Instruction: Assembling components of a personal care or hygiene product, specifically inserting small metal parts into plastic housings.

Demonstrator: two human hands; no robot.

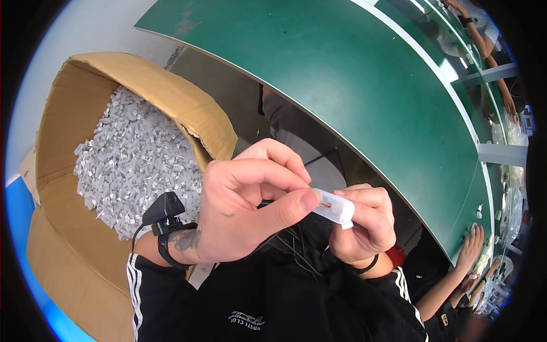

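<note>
In front of my chest I hold a small translucent white plastic casing (pixel 336 208), with a thin reddish strip showing inside it. The thumb and index finger of my left hand (pixel 245 196) pinch its left end, and the other fingers curl above. My right hand (pixel 367 222) grips the opposite end between thumb and bent fingers. A small white tab sticks out at the casing's lower right corner. My fingertips cover part of both ends.
A large open cardboard box (pixel 165 85) on my left holds a heap of small whitish plastic pieces (pixel 139 162). Ahead and to the right curves a green table (pixel 342 74). Another person's hand (pixel 472 246) rests on its right part, near small white parts. Other people's arms (pixel 484 45) show farther off.
</note>
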